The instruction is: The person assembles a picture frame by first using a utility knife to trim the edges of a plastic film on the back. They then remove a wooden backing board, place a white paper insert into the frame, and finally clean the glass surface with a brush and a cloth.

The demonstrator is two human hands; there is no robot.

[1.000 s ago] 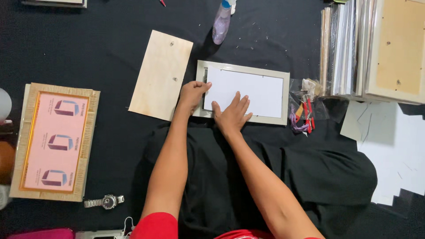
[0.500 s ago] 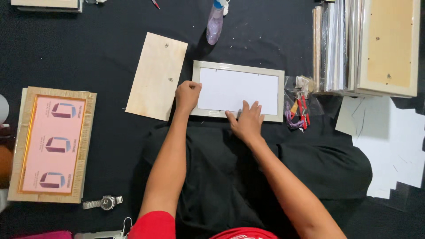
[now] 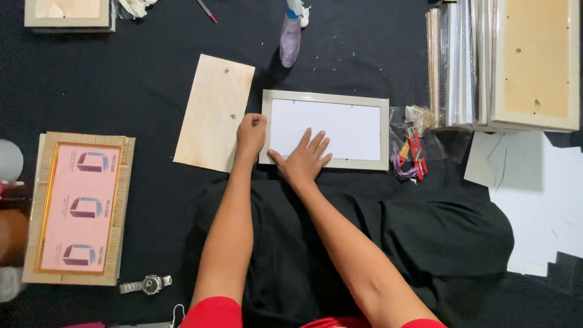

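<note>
Frame (image 3: 325, 129) lies flat on the black table (image 3: 109, 79), just right of the board (image 3: 215, 112). My left hand (image 3: 251, 131) is fisted at its left edge, right hand (image 3: 303, 157) splayed flat on the white insert. Looks light, stiff (glazing likely fragile); I'd lift it by the rails.

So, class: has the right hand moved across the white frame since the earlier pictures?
Yes. The right hand has slid left along the white frame, toward the left hand.

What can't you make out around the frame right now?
Head view only:
- Left hand: fist hides what it grips on the frame edge.
- Sheet under the right hand: palm covers that corner.
- Clear bag: contents too small.
- Spray bottle: top cut off.
</note>
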